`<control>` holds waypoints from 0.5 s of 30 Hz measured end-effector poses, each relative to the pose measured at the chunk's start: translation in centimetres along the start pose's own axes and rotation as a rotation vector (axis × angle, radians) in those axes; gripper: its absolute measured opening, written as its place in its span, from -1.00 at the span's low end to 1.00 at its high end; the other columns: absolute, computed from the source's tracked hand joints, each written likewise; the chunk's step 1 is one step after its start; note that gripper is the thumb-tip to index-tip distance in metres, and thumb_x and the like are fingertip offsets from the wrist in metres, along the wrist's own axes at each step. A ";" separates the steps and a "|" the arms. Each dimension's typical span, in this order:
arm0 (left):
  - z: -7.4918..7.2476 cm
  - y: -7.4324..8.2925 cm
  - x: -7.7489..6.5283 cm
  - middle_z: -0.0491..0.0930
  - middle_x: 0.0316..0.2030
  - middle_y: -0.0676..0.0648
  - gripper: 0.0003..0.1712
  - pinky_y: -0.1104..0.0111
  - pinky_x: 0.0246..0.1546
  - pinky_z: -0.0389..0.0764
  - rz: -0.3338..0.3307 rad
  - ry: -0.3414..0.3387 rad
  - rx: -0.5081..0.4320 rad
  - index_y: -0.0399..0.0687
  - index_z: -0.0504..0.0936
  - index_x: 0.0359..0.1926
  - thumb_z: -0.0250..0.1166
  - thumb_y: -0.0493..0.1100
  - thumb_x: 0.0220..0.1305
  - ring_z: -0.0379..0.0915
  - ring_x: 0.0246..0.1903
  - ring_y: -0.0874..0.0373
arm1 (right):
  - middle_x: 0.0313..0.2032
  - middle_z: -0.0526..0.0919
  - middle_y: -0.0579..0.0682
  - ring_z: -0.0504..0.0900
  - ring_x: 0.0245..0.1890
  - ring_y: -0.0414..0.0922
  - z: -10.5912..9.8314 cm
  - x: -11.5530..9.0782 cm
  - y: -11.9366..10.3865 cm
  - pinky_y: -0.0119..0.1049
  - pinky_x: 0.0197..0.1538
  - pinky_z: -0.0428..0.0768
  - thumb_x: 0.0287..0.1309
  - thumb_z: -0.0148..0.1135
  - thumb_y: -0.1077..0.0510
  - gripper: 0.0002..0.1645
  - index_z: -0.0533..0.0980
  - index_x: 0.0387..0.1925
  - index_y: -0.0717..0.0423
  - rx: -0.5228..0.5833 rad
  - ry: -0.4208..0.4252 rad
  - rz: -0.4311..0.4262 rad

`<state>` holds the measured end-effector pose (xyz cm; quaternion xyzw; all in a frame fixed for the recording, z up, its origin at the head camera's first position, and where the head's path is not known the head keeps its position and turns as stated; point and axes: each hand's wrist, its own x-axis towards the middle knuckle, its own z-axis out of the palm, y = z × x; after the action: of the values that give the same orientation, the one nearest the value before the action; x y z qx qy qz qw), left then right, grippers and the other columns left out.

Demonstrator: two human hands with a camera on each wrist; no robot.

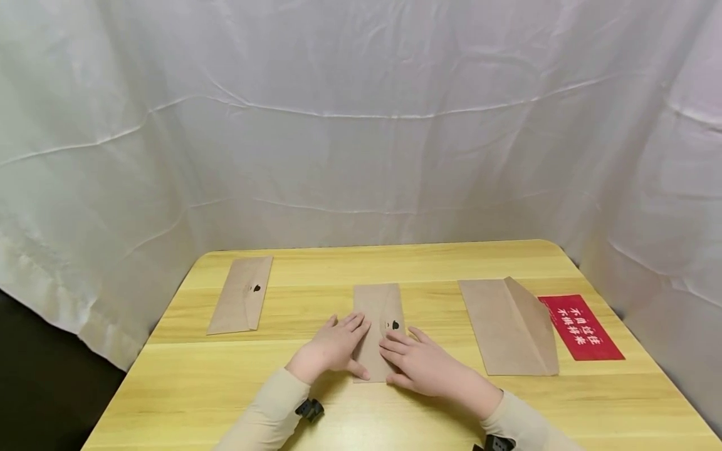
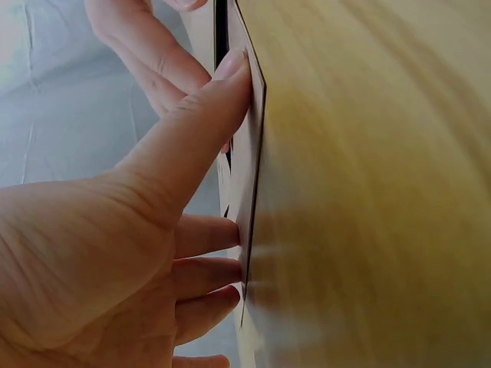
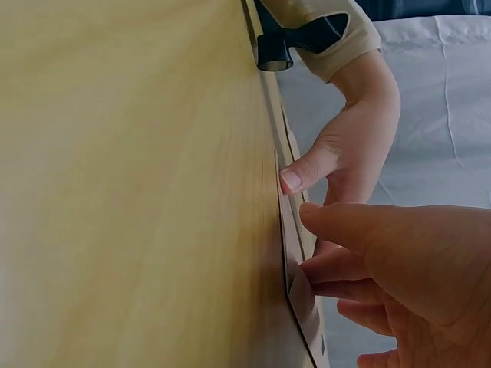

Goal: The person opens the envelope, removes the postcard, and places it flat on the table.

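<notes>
A brown paper envelope (image 1: pixel 376 302) with a small dark printed mark lies lengthwise in the middle of the table, its flap side on the right. My left hand (image 1: pixel 334 348) rests on its left part, fingers spread and thumb near the close edge. On the flap side, the fingertips of my right hand (image 1: pixel 422 368) touch the paper with fingers fairly straight. Seen in the left wrist view, the thumb of the left hand (image 2: pixel 100 238) presses on the envelope (image 2: pixel 244 161). The right wrist view shows the right hand (image 3: pixel 414 268) with fingertips at the flap edge.
Another brown envelope (image 1: pixel 238 295) with the same mark lies at the back left. To the right is an envelope (image 1: pixel 496 329) with its flap spread out, beside a red card (image 1: pixel 592 338) with white characters. White curtains (image 1: pixel 361 163) surround the wooden table (image 1: pixel 225 388).
</notes>
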<state>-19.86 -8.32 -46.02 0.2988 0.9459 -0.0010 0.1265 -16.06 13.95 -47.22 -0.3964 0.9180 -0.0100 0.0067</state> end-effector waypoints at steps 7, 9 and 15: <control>0.2 -0.2 0.0 0.05 0.51 -0.13 0.25 -0.08 0.45 0.10 -0.001 -0.006 -0.008 -0.08 0.14 0.49 0.33 0.49 -0.10 -0.04 0.51 0.01 | 0.36 0.42 -0.05 0.23 0.46 -0.02 -0.4 0.3 0.0 0.23 0.41 0.19 0.35 0.01 -0.24 -0.33 0.42 0.32 0.04 0.040 -0.042 0.027; 0.3 -0.2 0.0 0.04 0.52 -0.13 0.25 -0.07 0.46 0.08 -0.004 -0.007 -0.010 -0.07 0.14 0.49 0.33 0.49 -0.10 -0.05 0.52 0.02 | 0.36 0.42 -0.06 0.21 0.47 -0.03 -0.7 0.2 0.1 0.24 0.41 0.18 0.35 0.00 -0.25 -0.33 0.41 0.32 0.03 0.046 -0.046 0.032; 0.3 -0.3 0.3 0.03 0.52 -0.11 0.26 -0.07 0.46 0.07 -0.004 -0.006 -0.012 -0.06 0.14 0.49 0.32 0.50 -0.11 -0.06 0.52 0.02 | 0.36 0.42 -0.08 0.20 0.48 -0.04 -1.0 0.1 0.2 0.23 0.41 0.18 0.34 0.01 -0.25 -0.33 0.41 0.32 0.01 0.037 -0.050 0.040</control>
<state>-20.18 -8.42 -46.38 0.2963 0.9460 0.0036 0.1312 -16.31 14.08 -46.24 -0.3780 0.9249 -0.0170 0.0375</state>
